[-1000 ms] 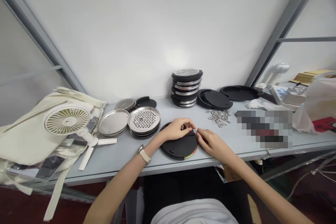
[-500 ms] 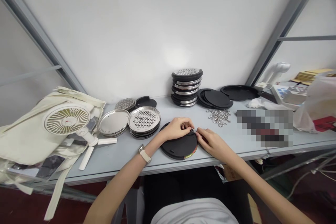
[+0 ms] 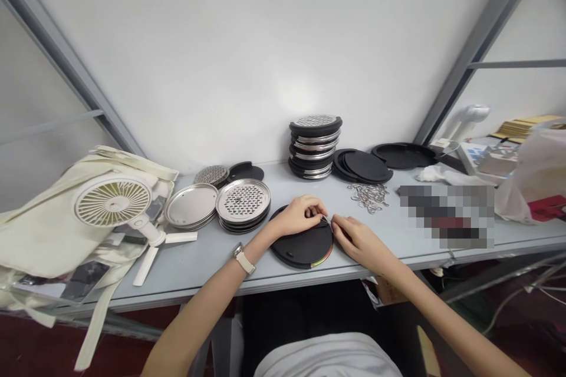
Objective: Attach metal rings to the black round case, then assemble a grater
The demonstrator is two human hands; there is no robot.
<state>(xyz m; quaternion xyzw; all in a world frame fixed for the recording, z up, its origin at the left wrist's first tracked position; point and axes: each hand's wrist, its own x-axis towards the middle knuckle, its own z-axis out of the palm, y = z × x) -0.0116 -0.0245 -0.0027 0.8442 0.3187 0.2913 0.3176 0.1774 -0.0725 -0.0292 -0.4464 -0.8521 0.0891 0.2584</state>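
A round black disc lies flat near the table's front edge, with a thin coloured strip along its lower right rim. My left hand rests over its upper part, fingertips pinching a small silvery metal piece at the upper right rim. From the right, my right hand meets it with closed fingers at the same spot. The metal piece is mostly hidden, so its exact kind cannot be made out. A loose pile of thin metal wire loops lies just beyond my right hand.
Left of the disc are stacked perforated metal grater discs and plain metal discs. Behind stands a tall mixed stack, beside black round lids. A white fan and a cream bag occupy the left end.
My right fingertips have shifted very slightly at the disc's rim, and less of the small metal piece shows. My left hand has hardly moved; the disc stays put.
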